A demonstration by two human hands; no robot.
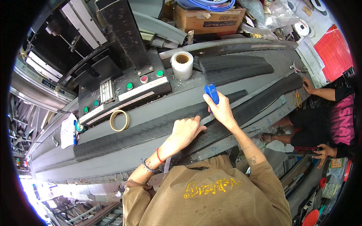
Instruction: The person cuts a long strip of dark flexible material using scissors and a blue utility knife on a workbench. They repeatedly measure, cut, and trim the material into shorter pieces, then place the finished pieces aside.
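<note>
My right hand (220, 109) is wrapped round a blue-handled utility knife (212, 93); its blade is not visible. Just to the left, my left hand (185, 132) has its fingers curled down at a long grey metal strip (253, 95), pressing on it. That strip runs slantwise toward the far right. Under and beside it lie folded bands of black pleated mesh, one long band (124, 136) stretching left and another band (277, 89) toward the right. Their contact with the fingers is partly hidden.
A black machine base (124, 94) with green and red buttons stands far left. A clear film roll (182, 66), a tape roll (119, 120) and more folded mesh (235, 68) lie on the bench (94, 165). At the right end, another person's hand (308, 86) rests near the mesh.
</note>
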